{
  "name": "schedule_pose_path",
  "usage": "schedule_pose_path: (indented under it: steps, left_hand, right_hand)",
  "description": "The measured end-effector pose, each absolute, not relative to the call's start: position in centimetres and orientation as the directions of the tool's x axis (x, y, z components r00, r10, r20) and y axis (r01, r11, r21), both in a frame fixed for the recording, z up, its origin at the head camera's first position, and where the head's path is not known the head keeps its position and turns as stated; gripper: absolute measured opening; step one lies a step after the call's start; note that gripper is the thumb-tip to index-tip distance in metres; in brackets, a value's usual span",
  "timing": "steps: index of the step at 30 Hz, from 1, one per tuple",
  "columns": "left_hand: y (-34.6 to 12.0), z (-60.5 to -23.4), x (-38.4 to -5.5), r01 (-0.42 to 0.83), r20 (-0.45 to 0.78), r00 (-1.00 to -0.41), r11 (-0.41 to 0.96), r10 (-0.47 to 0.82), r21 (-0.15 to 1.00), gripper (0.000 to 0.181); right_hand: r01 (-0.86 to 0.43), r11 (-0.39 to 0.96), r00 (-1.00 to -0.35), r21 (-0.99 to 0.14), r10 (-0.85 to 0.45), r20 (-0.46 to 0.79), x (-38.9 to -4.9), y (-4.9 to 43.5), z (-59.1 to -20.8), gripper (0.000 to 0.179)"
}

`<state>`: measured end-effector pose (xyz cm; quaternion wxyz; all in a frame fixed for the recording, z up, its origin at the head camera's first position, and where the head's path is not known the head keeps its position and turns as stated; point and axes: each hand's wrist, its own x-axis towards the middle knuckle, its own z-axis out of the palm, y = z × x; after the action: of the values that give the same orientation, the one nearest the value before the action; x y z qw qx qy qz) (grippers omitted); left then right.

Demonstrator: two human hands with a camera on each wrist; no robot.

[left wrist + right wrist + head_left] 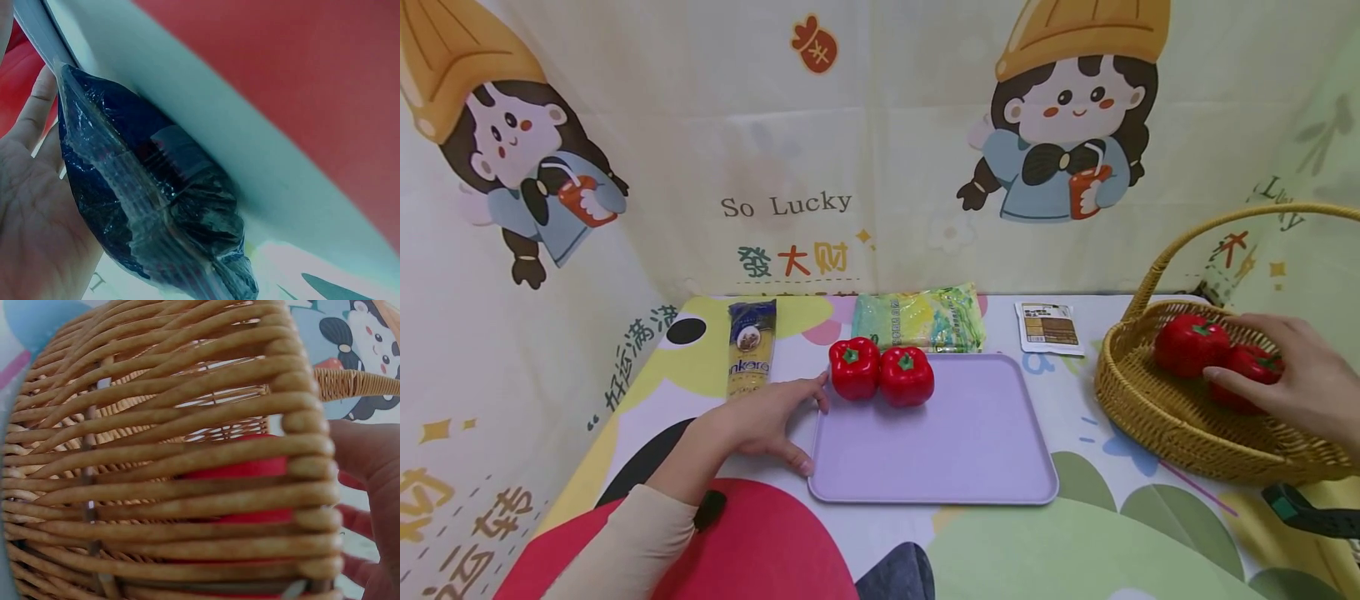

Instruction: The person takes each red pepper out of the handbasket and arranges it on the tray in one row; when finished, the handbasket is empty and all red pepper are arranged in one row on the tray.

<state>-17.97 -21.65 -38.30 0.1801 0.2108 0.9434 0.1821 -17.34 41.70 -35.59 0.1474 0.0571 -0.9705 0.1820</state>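
Observation:
My left hand (771, 421) is at the left rim of a lilac tray (932, 458), thumb and fingers spread along the edge. Two red bell peppers, a left one (854, 369) and a right one (906, 377), sit side by side in the tray's back-left corner. On the right, my right hand (1296, 375) reaches into a wicker basket (1150, 417), thumb and fingers parted over a red bell pepper (1243, 379). Another red bell pepper (1191, 343) lies to its left. In the right wrist view the basket wall (187, 462) hides most of the peppers.
A blue-and-yellow Ankara bag (751, 346) lies behind the left hand, its dark crinkled end (150, 187) close to the left wrist camera. A green-yellow packet (917, 319) and a white-brown sachet (1049, 327) lie at the back. The basket's tall handle (1180, 242) arches over it.

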Motion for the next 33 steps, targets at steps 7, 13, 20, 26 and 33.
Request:
schedule_pose_path:
  steps: [7, 13, 20, 26, 33]
  left_hand:
    - [-21.7, -38.3, -18.0, 0.327, -0.267, -0.848, 0.849, 0.457, 0.416, 0.069]
    - [-21.7, -38.3, -18.0, 0.327, -0.271, -0.846, 0.849, 0.458, 0.416, 0.069]
    - [-21.5, -38.2, -18.0, 0.344, -0.254, -0.845, 0.842, 0.470, 0.416, 0.069]
    - [-21.4, -38.1, -17.9, 0.337, -0.260, -0.846, 0.845, 0.465, 0.414, 0.070]
    - [-21.5, -38.2, -17.8, 0.332, -0.264, -0.848, 0.848, 0.460, 0.412, 0.069]
  right_hand:
    - [-0.120, 0.938, -0.973, -0.325, -0.046, 0.226, -17.4, 42.1, -36.1, 0.084]
    - [-0.115, 0.943, -0.977, -0.314, -0.051, 0.205, -17.5, 42.3, -36.5, 0.085]
    - [-0.137, 0.948, -0.973, -0.287, -0.073, 0.220, -17.3, 42.8, -37.1, 0.077]
    - [-0.122, 0.953, -0.978, -0.279, -0.067, 0.199, -17.2, 42.9, -37.2, 0.075]
    - [-0.119, 0.942, -0.981, -0.314, -0.062, 0.186, -17.2, 42.6, -37.2, 0.079]
